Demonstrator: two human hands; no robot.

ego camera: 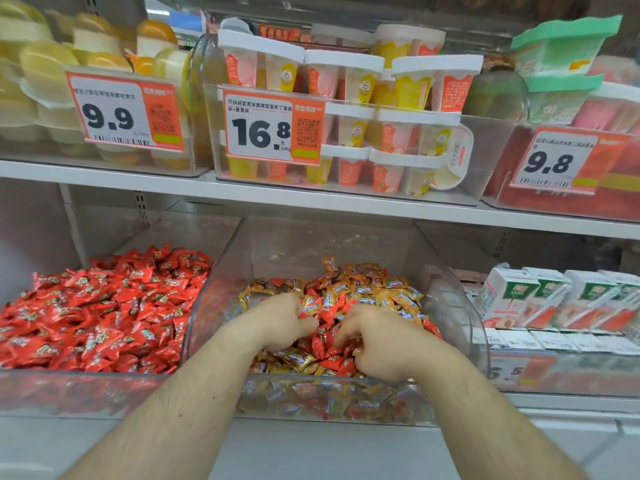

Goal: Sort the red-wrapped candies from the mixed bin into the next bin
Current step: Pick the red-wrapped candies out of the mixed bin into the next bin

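Observation:
A clear mixed bin (460,306) in the middle of the lower shelf holds gold-wrapped candies (377,289) with red-wrapped candies (327,351) scattered among them. Both hands are inside it. My left hand (280,320) has its fingers curled into the pile around red candies near the middle. My right hand (374,341) lies just to its right, fingers bent down and pinching at red candies. The neighbouring bin (86,386) on the left is full of red-wrapped candies (104,306).
Small juice cartons (554,299) fill the bin on the right. The shelf above (311,199) carries clear bins of pudding cups with orange price tags reading 9.9, 16.8 and 9.8. It overhangs the candy bins.

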